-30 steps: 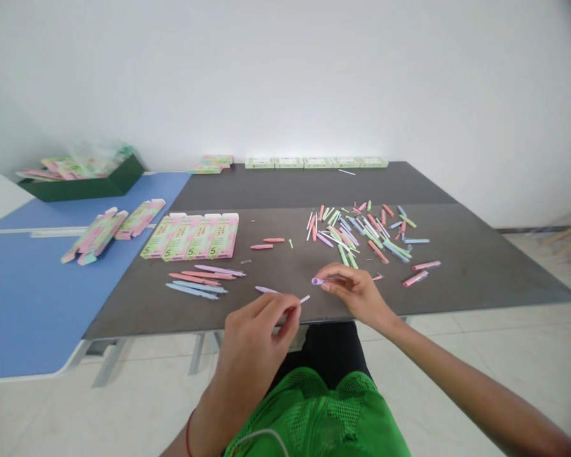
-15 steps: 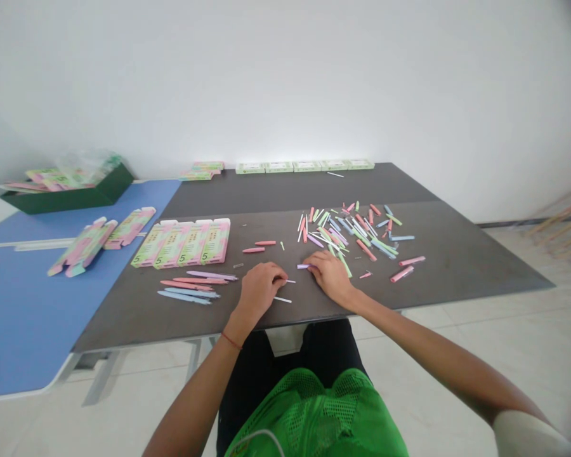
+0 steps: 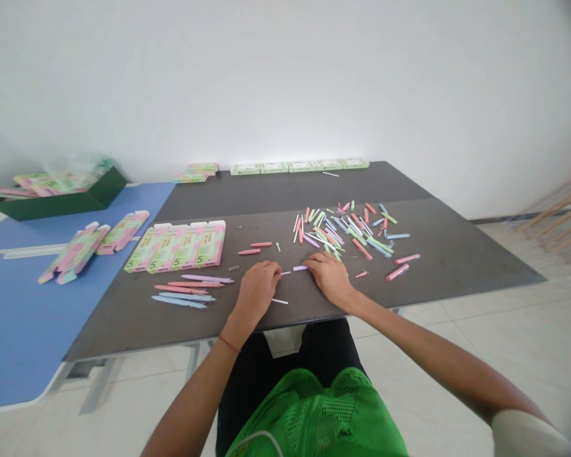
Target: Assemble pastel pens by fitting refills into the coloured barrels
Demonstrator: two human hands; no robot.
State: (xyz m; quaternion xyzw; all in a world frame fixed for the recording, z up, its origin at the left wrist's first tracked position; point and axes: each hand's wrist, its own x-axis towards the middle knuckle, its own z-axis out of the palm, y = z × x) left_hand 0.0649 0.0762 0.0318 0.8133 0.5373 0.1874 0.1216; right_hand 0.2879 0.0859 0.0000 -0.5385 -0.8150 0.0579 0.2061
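My left hand (image 3: 257, 293) rests low on the dark tabletop, fingers closed on a thin white pen refill (image 3: 285, 273) whose tip pokes out to the right. My right hand (image 3: 330, 277) pinches the end of a lilac pen barrel (image 3: 300, 268), which points towards the refill. The two hands are close but apart. A loose white refill (image 3: 280, 301) lies just below my left hand. Several finished pastel pens (image 3: 185, 292) lie in a row to the left, and a scattered heap of pen parts (image 3: 342, 231) lies beyond my right hand.
Pink-and-green printed boxes (image 3: 175, 246) stand side by side on the dark table (image 3: 457, 254). More flat boxes (image 3: 73, 257) lie on the blue table (image 3: 28, 317). A dark green tray (image 3: 52, 204) holds cartons at far left. Pale green boxes (image 3: 299, 167) line the back edge.
My hands have come down to the tabletop and closer together since the oldest frame. The lilac barrel and white refill now nearly meet. The view has tilted slightly.
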